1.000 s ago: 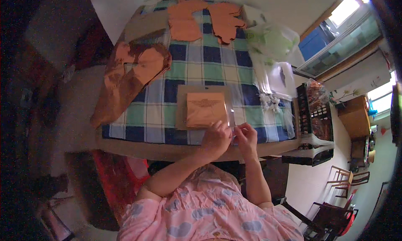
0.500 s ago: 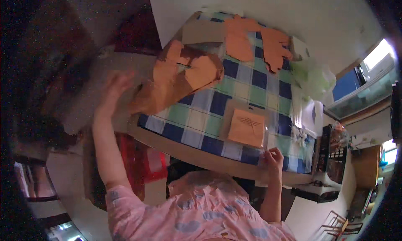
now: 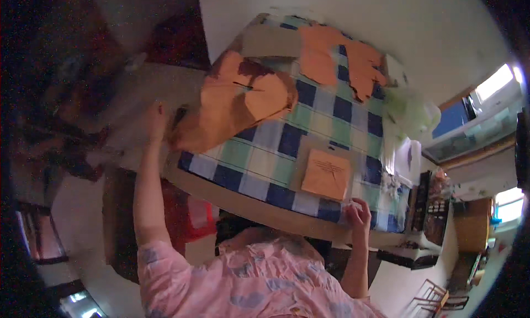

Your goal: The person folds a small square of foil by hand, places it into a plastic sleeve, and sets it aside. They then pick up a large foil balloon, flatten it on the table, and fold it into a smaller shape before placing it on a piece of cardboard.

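Observation:
My right hand (image 3: 358,212) pinches the near right corner of a clear plastic packet (image 3: 351,199) at the table's front edge. Inside the packet lies a square orange sheet (image 3: 326,174) with dark print. Past the table's left side reaches my left hand (image 3: 157,123), dim and smeared, so its fingers do not show clearly. Beside it, a crumpled orange-brown paper-like piece (image 3: 221,122) lies on the table's left end. Farther back are flat, ragged-edged orange pieces (image 3: 317,56).
A blue, green and white checked cloth (image 3: 292,138) covers the table. At its right end stand pale green plastic bags (image 3: 408,114) and a white plastic bag (image 3: 407,158). A dark rack (image 3: 428,213) is beyond them. Something red (image 3: 200,217) sits below the front edge, left.
My left hand has drawn slightly nearer the crumpled orange-brown piece, whose upper flap has shifted. My right hand stays at the packet's corner. The whole view has tilted slightly.

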`<state>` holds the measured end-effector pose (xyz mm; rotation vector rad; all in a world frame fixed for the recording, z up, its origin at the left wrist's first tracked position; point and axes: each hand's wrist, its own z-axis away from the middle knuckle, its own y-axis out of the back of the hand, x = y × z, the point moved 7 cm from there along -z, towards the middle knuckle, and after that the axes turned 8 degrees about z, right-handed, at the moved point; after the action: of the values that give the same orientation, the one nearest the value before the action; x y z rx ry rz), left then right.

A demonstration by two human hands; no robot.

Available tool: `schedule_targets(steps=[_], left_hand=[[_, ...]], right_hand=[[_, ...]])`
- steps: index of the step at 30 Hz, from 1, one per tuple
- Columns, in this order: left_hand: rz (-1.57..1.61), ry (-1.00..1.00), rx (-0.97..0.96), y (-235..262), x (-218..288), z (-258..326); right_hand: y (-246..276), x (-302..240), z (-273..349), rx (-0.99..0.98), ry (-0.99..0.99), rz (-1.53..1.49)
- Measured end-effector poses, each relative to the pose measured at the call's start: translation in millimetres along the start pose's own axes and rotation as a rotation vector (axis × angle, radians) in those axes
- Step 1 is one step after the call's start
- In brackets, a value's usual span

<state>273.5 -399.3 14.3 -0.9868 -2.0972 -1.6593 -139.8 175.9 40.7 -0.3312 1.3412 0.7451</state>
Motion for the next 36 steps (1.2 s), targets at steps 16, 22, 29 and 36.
schedule_targets(steps=[16, 22, 29, 36], left_hand=[[0.481, -1.058, -0.802, -83, 319, 290], [0.621, -0.868, -0.801, -85, 308, 296], [0.731, -0.594, -0.706, -95, 295, 285], [0.659, -0.487, -0.619, -97, 303, 282]], right_hand=[[-8, -23, -7, -0.12, 0.314, 0.532], [-1, 3, -7, -0.116, 0.3, 0.349], [-7, -5, -12, -0.06, 0.099, 0.158], [-9, -10, -18, 0.038, 0.383, 0.544]])
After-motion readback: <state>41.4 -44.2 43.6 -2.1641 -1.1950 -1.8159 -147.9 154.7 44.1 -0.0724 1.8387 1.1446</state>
